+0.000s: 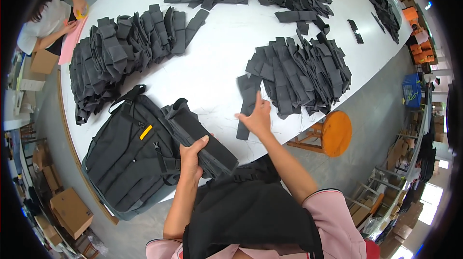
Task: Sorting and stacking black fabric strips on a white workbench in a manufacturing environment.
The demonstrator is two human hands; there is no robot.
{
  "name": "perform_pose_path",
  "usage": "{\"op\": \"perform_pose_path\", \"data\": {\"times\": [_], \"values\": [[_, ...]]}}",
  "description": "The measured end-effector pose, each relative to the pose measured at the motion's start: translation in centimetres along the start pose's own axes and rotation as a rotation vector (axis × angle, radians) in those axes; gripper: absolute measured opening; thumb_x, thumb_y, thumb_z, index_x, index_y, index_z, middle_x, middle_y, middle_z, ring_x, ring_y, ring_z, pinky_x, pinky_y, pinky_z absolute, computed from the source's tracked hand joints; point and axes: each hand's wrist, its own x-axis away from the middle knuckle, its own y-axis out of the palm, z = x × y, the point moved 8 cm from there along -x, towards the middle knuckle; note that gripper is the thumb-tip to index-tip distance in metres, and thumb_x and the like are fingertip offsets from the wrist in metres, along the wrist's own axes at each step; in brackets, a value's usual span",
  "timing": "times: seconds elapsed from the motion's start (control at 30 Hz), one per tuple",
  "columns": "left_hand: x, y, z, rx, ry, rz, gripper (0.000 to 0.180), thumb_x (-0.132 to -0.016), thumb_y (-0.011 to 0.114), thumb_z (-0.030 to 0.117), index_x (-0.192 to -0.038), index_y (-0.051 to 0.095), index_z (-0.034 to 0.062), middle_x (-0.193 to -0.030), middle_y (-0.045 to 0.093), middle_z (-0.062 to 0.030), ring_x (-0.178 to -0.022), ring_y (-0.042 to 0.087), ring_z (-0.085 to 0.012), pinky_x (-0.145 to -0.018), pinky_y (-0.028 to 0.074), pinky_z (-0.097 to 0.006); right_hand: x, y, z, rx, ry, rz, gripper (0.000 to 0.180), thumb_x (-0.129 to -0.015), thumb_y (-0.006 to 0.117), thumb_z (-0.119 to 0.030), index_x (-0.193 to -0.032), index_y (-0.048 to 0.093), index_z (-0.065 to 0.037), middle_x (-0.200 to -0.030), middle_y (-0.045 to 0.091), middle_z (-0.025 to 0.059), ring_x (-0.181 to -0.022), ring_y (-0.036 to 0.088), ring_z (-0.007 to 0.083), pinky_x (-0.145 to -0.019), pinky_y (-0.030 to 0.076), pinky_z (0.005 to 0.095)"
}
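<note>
At lower centre, the left hand (192,155) had its fingers clamped mid-length around a bundle of dark strips (213,144), seemingly light, soft and best held there. The right hand (259,117) spread its fingers beside a loose strip (248,97). The desk (212,61) offered room centrally; its edge ran lower right.

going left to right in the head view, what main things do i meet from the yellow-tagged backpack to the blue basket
Yellow-tagged backpack → left hand gripping a bundle of dark strips → right hand → wooden stool → blue basket.
</note>
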Motion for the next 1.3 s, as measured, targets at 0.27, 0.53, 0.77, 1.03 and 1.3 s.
{"op": "perform_pose_path", "data": {"times": [0.27, 0.53, 0.77, 1.03, 1.3], "values": [[1.1, 0.9, 1.4, -0.005, 0.043, -0.042, 0.037, -0.072, 0.064, 0.011, -0.101, 0.05, -0.0066, -0.089, 0.061, -0.0181, -0.081, 0.064, -0.0301, -0.071, 0.055, -0.04, -0.4, -1.5, 0.3, -0.503, 0.188, -0.296, 0.079, -0.062, 0.062, -0.012, -0.134, 0.031, -0.006, -0.103, 0.055, 0.0152, -0.094, 0.055, 0.0256, -0.083, 0.042, 0.0335], [0.2, 1.6, -0.8, 0.083, -0.098, -0.058, 0.034, -0.072, 0.063, 0.011, -0.099, 0.052, -0.0062, -0.088, 0.061, -0.0182, -0.082, 0.063, -0.0309, -0.071, 0.054, -0.042, 3.5, 1.3, 6.2, -1.215, 0.552, -0.637, 0.065, -0.063, 0.06, -0.008, -0.124, 0.041, 0.007, -0.09, 0.058, 0.0086, -0.078, 0.057, 0.0165, -0.073, 0.046, 0.0277], [-2.1, 2.3, -3.7, -0.07, -0.125, -0.014, 0.029, -0.073, 0.067, 0.008, -0.097, 0.053, 0.0005, -0.084, 0.059, -0.0084, -0.073, 0.059, -0.02, -0.069, 0.051, -0.033, 2.9, 0.7, 6.3, -0.904, 0.465, -0.568, 0.067, -0.065, 0.063, -0.012, -0.125, 0.041, 0.008, -0.102, 0.06, 0.0132, -0.086, 0.059, 0.019, -0.076, 0.047, 0.0275], [-2.4, 5.8, -5.6, -0.073, 0.033, -0.277, 0.082, -0.069, 0.077, 0.034, -0.13, 0.033, 0.0021, -0.119, 0.047, -0.009, -0.11, 0.047, -0.0209, -0.096, 0.037, -0.034, 7.2, -2.3, -5.8, -0.337, -0.322, -0.286, 0.062, -0.073, 0.054, -0.022, -0.126, 0.038, 0.005, -0.123, 0.043, 0.02, -0.114, 0.039, 0.0331, -0.092, 0.033, 0.0426], [-4.9, 8.9, -3.0, -0.053, 0.018, -0.076, 0.047, -0.071, 0.064, 0.009, -0.113, 0.048, -0.003, -0.097, 0.058, -0.0121, -0.083, 0.062, -0.028, -0.076, 0.052, -0.036, 4.2, -7.8, -4.8, -0.47, -0.522, -0.711, 0.077, -0.074, 0.059, -0.024, -0.139, 0.024, -0.002, -0.143, 0.023, 0.0202, -0.133, 0.02, 0.0349, -0.106, 0.019, 0.0478]]}}
